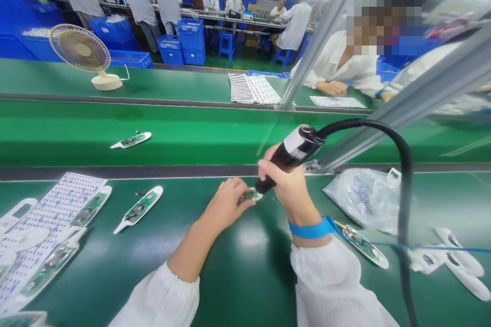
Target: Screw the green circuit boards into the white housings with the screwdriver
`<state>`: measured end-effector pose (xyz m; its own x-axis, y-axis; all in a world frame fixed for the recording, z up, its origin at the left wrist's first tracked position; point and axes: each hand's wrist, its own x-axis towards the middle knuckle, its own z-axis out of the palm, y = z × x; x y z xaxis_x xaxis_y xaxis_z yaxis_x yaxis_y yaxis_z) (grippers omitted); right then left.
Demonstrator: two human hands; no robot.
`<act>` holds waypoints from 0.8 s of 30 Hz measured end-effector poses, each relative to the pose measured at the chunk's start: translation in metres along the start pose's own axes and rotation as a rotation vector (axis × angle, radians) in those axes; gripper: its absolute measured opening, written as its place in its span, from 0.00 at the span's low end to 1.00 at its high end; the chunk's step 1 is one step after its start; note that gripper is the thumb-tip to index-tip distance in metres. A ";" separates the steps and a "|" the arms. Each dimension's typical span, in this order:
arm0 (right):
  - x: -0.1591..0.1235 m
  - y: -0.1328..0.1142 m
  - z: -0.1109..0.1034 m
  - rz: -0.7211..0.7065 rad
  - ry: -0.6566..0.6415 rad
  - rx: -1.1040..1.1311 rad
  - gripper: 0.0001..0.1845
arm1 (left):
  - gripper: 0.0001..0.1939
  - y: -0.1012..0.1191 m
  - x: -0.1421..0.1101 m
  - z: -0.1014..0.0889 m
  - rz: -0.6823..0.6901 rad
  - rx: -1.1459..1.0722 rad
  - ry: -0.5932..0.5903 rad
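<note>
My left hand is shut on a small white device with a green circuit board, pressing it to the green bench mat. My right hand grips a black electric screwdriver, its tip down at that board. The tip itself is hidden by my fingers. A black cable curves from the screwdriver's top end and down to the right. A blue strap circles my right wrist. Similar boards in white housings lie nearby, one to the left and one to the right.
A sheet of printed labels lies at the left, a clear plastic bag at the right. White plastic parts sit far right. A green conveyor belt carries another board. Beyond a metal frame, a co-worker sits.
</note>
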<state>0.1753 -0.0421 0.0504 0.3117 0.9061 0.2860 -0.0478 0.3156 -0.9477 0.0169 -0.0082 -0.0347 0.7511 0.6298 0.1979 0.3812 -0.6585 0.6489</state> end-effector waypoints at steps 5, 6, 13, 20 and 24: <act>-0.001 0.000 -0.002 0.024 -0.063 -0.030 0.10 | 0.06 0.000 0.000 0.000 0.006 0.008 -0.004; -0.001 0.001 -0.003 0.032 -0.080 -0.033 0.11 | 0.06 -0.001 0.000 0.000 0.011 0.010 -0.003; 0.001 0.000 -0.007 0.037 -0.111 -0.046 0.12 | 0.07 -0.005 -0.001 0.000 0.038 0.018 0.005; 0.005 -0.003 -0.003 0.084 -0.019 0.092 0.13 | 0.07 -0.008 -0.004 0.002 0.066 0.031 0.029; 0.007 -0.017 -0.016 0.004 0.141 0.205 0.13 | 0.09 -0.014 -0.003 0.002 0.070 0.004 0.063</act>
<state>0.1935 -0.0457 0.0658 0.4398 0.8637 0.2463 -0.2364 0.3759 -0.8960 0.0101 -0.0020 -0.0456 0.7405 0.6069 0.2887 0.3310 -0.7032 0.6293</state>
